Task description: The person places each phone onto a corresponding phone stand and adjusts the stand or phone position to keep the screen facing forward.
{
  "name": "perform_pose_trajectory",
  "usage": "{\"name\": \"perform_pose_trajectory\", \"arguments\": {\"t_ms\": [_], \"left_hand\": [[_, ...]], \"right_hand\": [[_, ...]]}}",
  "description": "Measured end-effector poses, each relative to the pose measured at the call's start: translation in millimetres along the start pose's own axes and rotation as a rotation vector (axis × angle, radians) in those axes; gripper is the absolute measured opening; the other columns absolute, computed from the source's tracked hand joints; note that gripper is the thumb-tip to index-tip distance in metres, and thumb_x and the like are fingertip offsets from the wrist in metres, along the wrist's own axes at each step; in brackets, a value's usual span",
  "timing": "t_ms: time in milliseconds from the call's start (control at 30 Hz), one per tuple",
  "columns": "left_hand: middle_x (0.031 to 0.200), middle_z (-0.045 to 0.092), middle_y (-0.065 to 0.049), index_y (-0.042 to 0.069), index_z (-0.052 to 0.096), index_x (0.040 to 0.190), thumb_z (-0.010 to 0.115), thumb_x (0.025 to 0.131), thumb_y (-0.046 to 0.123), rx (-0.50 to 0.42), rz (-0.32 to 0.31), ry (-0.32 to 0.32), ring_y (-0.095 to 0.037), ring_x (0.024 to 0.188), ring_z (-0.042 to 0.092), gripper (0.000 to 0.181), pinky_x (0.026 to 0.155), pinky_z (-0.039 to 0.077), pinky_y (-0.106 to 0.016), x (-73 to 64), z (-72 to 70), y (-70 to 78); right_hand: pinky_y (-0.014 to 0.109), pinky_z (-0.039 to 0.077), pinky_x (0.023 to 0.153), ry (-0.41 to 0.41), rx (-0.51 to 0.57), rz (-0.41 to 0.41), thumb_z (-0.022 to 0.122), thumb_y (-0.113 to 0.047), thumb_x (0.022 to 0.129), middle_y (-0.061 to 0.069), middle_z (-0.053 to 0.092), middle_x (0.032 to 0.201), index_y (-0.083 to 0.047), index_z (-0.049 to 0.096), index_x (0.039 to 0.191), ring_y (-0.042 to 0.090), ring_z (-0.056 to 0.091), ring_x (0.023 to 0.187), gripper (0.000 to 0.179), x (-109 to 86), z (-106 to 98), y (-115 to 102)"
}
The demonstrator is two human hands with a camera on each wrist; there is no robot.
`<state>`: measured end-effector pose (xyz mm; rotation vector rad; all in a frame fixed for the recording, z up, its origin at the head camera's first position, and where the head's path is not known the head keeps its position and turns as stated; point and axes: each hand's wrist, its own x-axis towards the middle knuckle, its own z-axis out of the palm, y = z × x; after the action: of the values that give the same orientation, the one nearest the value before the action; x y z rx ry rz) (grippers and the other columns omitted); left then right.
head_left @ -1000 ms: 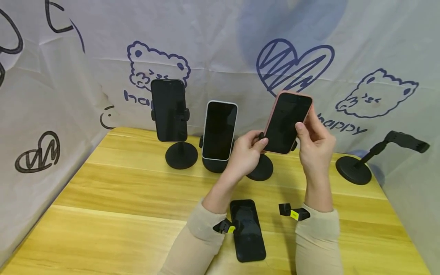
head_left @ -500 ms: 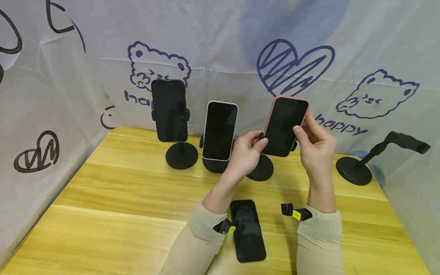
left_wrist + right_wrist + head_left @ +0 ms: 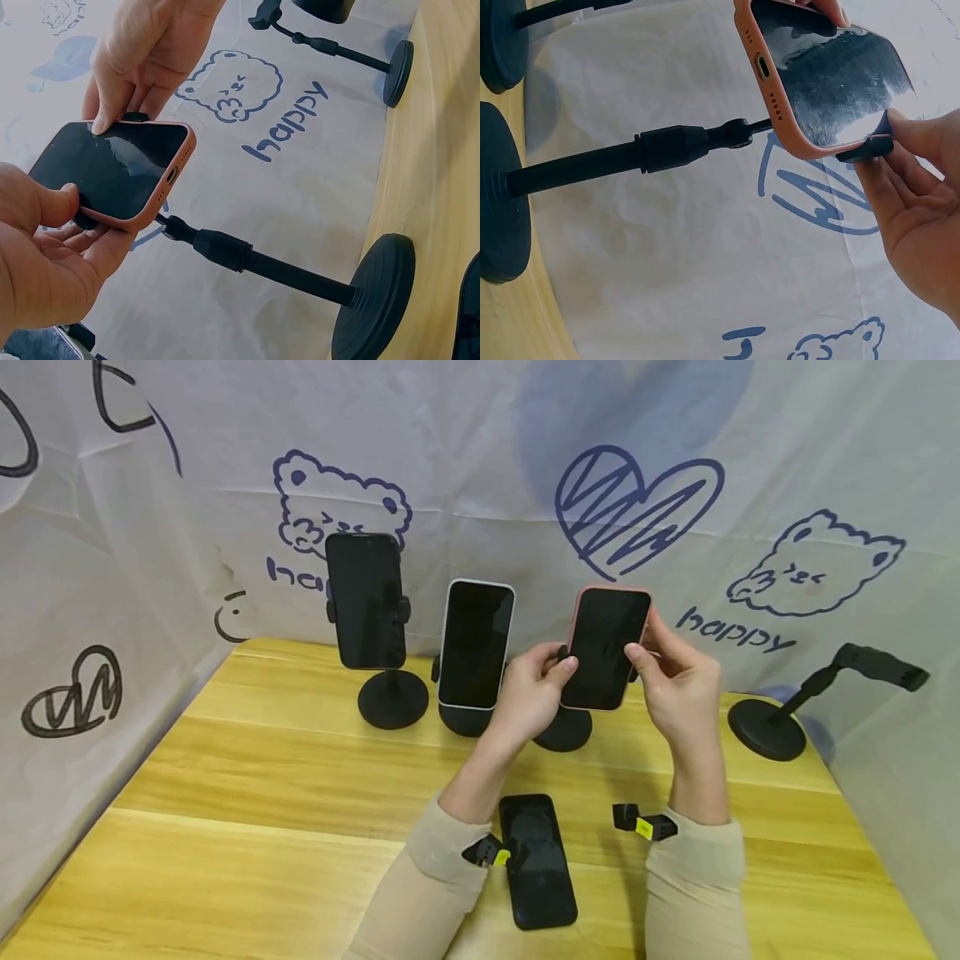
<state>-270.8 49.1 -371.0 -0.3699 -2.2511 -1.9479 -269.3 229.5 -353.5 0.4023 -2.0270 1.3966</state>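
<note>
A smartphone in a pink case (image 3: 604, 647) sits upright, nearly straight, in the clamp of a black phone stand (image 3: 564, 732). My left hand (image 3: 527, 696) pinches its left edge beside a clamp pad, thumb on the screen side and fingers behind. At the opposite edge my right hand (image 3: 684, 700) grips the phone, thumb on the front, other fingers tucked behind. The left wrist view shows the left thumb (image 3: 60, 204) on the screen's border and the stand's pole (image 3: 300, 277) running to its round base. A clamp pad (image 3: 865, 150) shows by the right fingers in the right wrist view.
Left of my hands, a white-edged phone (image 3: 477, 643) and a black phone (image 3: 366, 602) stand in holders. Another black phone (image 3: 538, 862) lies flat between my forearms. A stand without a phone (image 3: 768, 728) is at the right, before a drawn-on cloth backdrop (image 3: 480, 460).
The pink-cased phone has turned from a rightward tilt to nearly upright and come lower. My right hand has moved slightly left and down with it; the left stays at the clamp.
</note>
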Motion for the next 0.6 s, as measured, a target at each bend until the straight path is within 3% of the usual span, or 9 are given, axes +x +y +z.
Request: {"name": "perform_pose_trajectory", "arguments": {"t_ms": [200,400,467,600], "left_hand": [[0.102,0.071,-0.009,0.000,0.068,0.129,0.059,0.107,0.016,0.016,0.000,-0.016,-0.015,0.086,0.060,0.029,0.075,0.048,-0.025,0.8,-3.2,1.5],[0.079,0.055,-0.002,0.002,0.070,0.121,0.059,0.108,0.018,0.020,0.022,-0.036,-0.014,0.070,0.051,0.023,0.064,0.040,-0.024,0.0,-2.2,2.9],[0.077,0.050,-0.001,0.002,0.069,0.121,0.059,0.108,0.018,0.026,0.027,-0.035,-0.015,0.068,0.048,0.023,0.062,0.037,-0.024,-0.5,-1.4,3.0],[0.081,0.056,-0.002,0.002,0.069,0.124,0.059,0.108,0.018,0.022,0.021,-0.026,-0.015,0.072,0.052,0.025,0.064,0.039,-0.024,-1.1,0.4,2.8]], "right_hand": [[0.017,0.054,0.093,-0.006,0.066,0.030,0.069,0.004,0.097,0.012,0.072,0.128,-0.014,0.059,0.145,0.006,0.070,0.104,0.052,2.6,2.2,2.5],[0.023,0.052,0.102,0.055,0.111,0.045,0.067,-0.002,0.101,0.003,0.064,0.143,-0.023,0.057,0.149,0.012,0.066,0.119,0.054,3.4,7.5,-0.7],[0.023,0.053,0.100,0.081,0.124,0.040,0.067,-0.003,0.101,0.002,0.061,0.147,-0.024,0.057,0.149,0.012,0.067,0.119,0.054,3.5,10.5,-1.1],[0.021,0.055,0.094,0.113,0.154,0.025,0.067,-0.001,0.100,0.004,0.064,0.143,-0.022,0.058,0.147,0.011,0.070,0.111,0.052,2.0,13.9,-0.2]]}}
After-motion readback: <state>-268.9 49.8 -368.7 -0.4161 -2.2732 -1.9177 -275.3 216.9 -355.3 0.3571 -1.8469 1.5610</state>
